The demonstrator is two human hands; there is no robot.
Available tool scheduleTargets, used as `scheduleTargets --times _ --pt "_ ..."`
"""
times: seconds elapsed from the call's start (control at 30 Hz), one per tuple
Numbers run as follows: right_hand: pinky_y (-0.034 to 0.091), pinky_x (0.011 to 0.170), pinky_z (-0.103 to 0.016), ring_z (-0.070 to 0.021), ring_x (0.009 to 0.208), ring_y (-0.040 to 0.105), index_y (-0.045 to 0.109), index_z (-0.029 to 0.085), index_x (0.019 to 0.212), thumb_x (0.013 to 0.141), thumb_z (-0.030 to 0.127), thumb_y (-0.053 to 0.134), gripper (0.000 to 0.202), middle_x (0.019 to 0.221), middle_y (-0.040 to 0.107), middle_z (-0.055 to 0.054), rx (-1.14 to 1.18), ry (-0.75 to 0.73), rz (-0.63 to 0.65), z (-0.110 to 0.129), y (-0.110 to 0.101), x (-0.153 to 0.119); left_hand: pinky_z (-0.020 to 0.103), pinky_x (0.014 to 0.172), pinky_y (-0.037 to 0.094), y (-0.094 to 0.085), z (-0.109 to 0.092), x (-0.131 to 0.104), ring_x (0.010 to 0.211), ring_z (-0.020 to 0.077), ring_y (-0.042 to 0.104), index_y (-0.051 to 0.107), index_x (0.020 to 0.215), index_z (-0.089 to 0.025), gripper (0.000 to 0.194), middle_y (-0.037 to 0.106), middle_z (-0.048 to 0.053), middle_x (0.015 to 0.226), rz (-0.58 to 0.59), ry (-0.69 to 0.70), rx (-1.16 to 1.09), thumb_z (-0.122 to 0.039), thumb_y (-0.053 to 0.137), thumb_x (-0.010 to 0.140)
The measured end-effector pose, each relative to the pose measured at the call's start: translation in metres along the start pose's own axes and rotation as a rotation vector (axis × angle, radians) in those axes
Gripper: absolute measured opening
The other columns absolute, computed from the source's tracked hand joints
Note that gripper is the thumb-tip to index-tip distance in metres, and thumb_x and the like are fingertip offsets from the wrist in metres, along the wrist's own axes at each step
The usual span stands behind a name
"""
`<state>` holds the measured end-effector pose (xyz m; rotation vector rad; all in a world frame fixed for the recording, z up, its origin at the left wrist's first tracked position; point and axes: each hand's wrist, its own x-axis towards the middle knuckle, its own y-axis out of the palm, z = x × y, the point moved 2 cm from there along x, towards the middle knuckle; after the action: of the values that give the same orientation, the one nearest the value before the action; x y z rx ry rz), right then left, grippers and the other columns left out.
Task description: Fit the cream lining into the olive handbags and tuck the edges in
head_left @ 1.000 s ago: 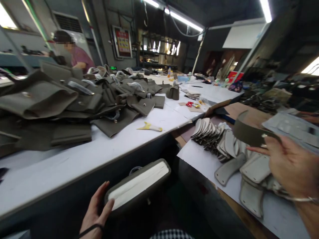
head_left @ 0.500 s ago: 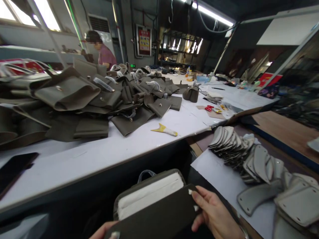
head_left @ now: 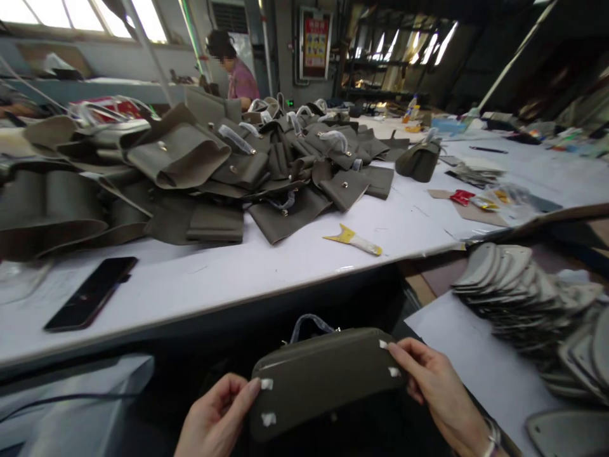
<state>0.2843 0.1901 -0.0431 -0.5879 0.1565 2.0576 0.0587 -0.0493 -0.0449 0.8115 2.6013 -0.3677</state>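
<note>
A dark olive panel (head_left: 328, 387) with small white tabs near its corners lies against the face of a bag of the same colour, below the table's front edge. My left hand (head_left: 219, 412) pinches the panel's left end, its thumb beside a white tab. At the right end my right hand (head_left: 432, 381) grips the upper corner, thumb next to another tab. Behind the panel rises the bag's plastic-wrapped handle (head_left: 309, 322). The fingers behind the panel are partly hidden.
Olive bag pieces (head_left: 190, 165) are heaped on the white table (head_left: 214, 279). A phone (head_left: 92, 294) and a yellow tool (head_left: 353, 240) lie near its front edge. Grey curved pieces (head_left: 518, 292) are stacked at the right. A person (head_left: 242, 79) is at the back.
The panel now covers the bag's white face, which showed before. My left hand has come further into view. The view has turned left, so the table things appear further right.
</note>
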Motion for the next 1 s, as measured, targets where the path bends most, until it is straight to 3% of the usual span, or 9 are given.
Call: scheduleTargets --times 0.17,0.27,0.53,0.63,1.0 --pt "0.024 0.037 -0.016 -0.0035 0.043 0.033 0.064 0.014 0.074 0.065 0.061 0.077 0.049 0.059 0.046 0.005 0.002 0.019 -0.006 -0.003 -0.002 0.005 0.016 0.041 0.024 -0.002 0.008 0.015 0.045 0.0052 0.033 0.059 0.060 -0.014 0.055 0.045 -0.004 0.051 0.063 -0.049 -0.084 -0.065 0.080 0.058" --pt "0.022 0.036 -0.016 -0.0025 0.042 0.029 0.061 0.014 0.069 0.062 0.060 0.080 0.050 0.057 0.043 0.006 0.056 0.055 -0.034 -0.003 0.000 0.007 0.016 0.043 0.025 0.001 0.010 0.016 0.047 0.0060 0.037 0.059 0.062 -0.014 0.055 0.048 -0.003 0.053 0.031 -0.076 -0.137 -0.064 0.081 0.057" --pt "0.024 0.035 -0.015 -0.0016 0.041 0.027 0.058 0.014 0.065 0.057 0.061 0.084 0.054 0.053 0.039 0.007 0.146 0.152 -0.041 -0.007 0.002 0.009 0.017 0.040 0.014 0.003 0.023 0.020 0.039 0.0031 0.027 0.056 0.061 -0.014 0.057 0.041 -0.006 0.046 0.023 -0.146 -0.147 -0.065 0.080 0.055" --pt "0.025 0.034 -0.015 -0.0014 0.040 0.027 0.057 0.014 0.064 0.055 0.058 0.086 0.053 0.052 0.038 0.007 0.184 0.202 -0.051 -0.013 -0.002 0.012 0.018 0.037 0.014 0.002 0.023 0.022 0.035 0.0029 0.023 0.054 0.058 -0.016 0.058 0.037 -0.008 0.042 0.023 -0.153 -0.130 -0.067 0.080 0.052" --pt "0.027 0.032 -0.014 -0.0017 0.038 0.027 0.058 0.015 0.063 0.051 0.054 0.089 0.050 0.048 0.035 0.008 0.255 0.268 -0.079 -0.023 -0.003 0.017 0.017 0.034 0.016 0.002 0.017 0.021 0.032 0.0036 0.029 0.051 0.064 -0.017 0.060 0.041 -0.007 0.043 0.076 -0.143 -0.073 -0.073 0.072 0.061"
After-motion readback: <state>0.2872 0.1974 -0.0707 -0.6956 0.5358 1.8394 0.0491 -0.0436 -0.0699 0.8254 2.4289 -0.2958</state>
